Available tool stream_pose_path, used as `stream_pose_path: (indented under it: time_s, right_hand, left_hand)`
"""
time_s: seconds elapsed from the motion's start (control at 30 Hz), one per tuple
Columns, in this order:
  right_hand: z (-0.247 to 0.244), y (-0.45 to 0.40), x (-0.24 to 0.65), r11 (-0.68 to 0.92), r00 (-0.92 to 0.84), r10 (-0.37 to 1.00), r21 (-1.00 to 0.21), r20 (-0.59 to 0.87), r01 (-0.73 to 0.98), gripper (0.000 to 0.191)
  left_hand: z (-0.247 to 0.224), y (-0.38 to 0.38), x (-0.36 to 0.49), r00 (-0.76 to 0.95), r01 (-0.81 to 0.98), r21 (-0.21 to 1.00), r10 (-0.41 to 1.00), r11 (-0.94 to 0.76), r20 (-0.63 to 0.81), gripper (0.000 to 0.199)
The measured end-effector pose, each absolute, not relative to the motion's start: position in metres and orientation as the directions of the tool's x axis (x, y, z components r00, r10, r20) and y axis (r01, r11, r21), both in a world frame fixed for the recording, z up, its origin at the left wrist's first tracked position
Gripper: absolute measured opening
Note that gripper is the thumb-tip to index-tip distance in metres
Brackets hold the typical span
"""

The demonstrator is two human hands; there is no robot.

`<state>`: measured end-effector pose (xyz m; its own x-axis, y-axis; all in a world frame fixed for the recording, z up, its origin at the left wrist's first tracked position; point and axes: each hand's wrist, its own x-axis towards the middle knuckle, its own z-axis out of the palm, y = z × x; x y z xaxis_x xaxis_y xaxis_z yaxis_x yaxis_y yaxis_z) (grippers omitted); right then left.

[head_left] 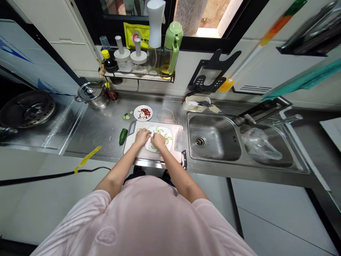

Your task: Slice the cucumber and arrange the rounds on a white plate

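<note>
A white plate (pixel 157 148) lies on the pale cutting board (pixel 177 142), with thin half-moon cucumber slices (pixel 167 138) fanned out in several groups on it. Over the plate's left side is my left hand (pixel 142 136), its fingers closed at a cucumber slice. My right hand (pixel 158 141) is curled over the plate's middle, fingertips pressed together close to the left ones; what they hold is hidden. More cucumber slices partly show on the board beneath my left hand. Left of the board lies a piece of dark green cucumber (pixel 123 137).
Behind the board stand a small plate (pixel 136 112) of chopped red pieces and loose cucumber slices (pixel 126 116). A knife (pixel 184 159) lies at the board's right edge. The sink (pixel 215 138) is to the right, a steel pot (pixel 93 95) at back left, and a bottle rack (pixel 138 75) above.
</note>
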<state>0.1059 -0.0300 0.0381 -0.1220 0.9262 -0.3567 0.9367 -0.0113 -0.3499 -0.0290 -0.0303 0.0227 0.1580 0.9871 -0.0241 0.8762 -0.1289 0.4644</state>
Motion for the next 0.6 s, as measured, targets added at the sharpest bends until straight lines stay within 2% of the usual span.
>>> stream_pose_path:
  time_s: [0.6]
  right_hand:
    - [0.0331,-0.0388,0.1113,0.072,-0.183,0.933,-0.337,-0.311,0.939,0.026]
  left_hand:
    - [0.0205,-0.0311,-0.0284,0.148,0.866,0.485,0.989,-0.124,-0.011,0.023]
